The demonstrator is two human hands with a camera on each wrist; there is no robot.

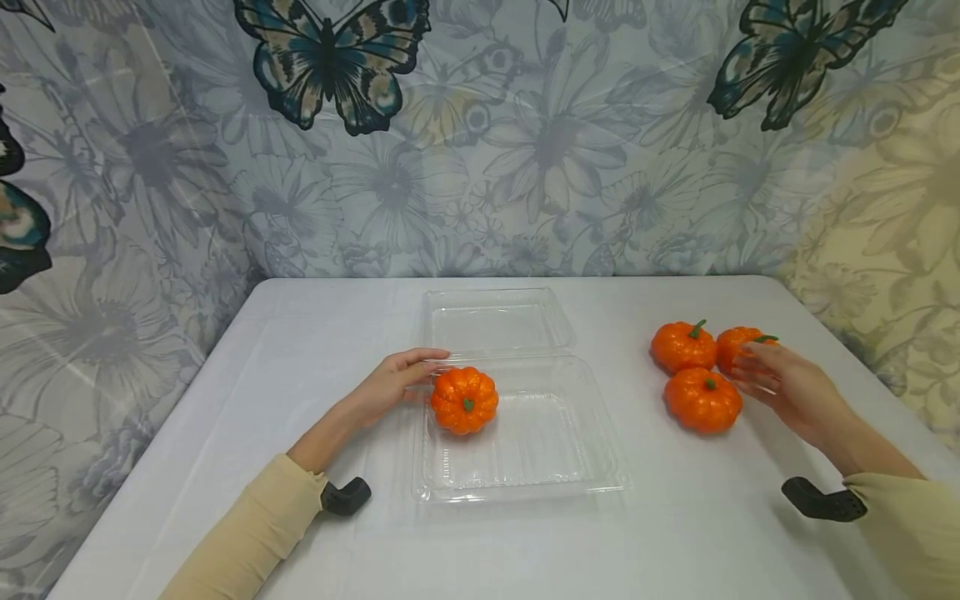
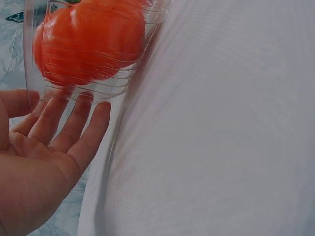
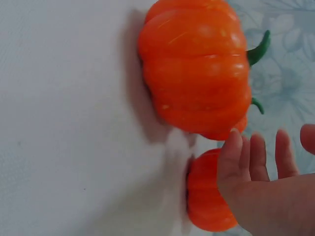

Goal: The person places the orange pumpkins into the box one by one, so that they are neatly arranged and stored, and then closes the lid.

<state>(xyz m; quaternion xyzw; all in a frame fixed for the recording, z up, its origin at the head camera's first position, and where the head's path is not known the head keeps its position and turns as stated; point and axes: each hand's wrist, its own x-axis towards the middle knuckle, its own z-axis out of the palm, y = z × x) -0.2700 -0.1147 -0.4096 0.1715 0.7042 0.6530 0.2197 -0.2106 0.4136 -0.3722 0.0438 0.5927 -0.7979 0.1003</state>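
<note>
An orange pumpkin (image 1: pixel 464 401) with a green stem sits in the left part of a clear plastic clamshell container (image 1: pixel 555 442), whose lid (image 1: pixel 495 329) lies folded back. My left hand (image 1: pixel 393 383) touches the container's left rim near the hinge. In the left wrist view, its fingers (image 2: pixel 91 130) are extended against the outer wall below the pumpkin (image 2: pixel 93 42). My right hand (image 1: pixel 787 387) reaches over the back-right pumpkin (image 1: pixel 735 346) and partly hides it. Its fingers (image 3: pixel 258 157) are loosely extended beside that pumpkin (image 3: pixel 209 194); contact is unclear.
Two more pumpkins, one in front (image 1: pixel 703 402) and one at the back left (image 1: pixel 682 347), stand close beside the right-hand one. A white-covered table (image 1: pixel 337 558) bears everything. Behind it hangs a butterfly-and-flower patterned backdrop (image 1: pixel 525 167).
</note>
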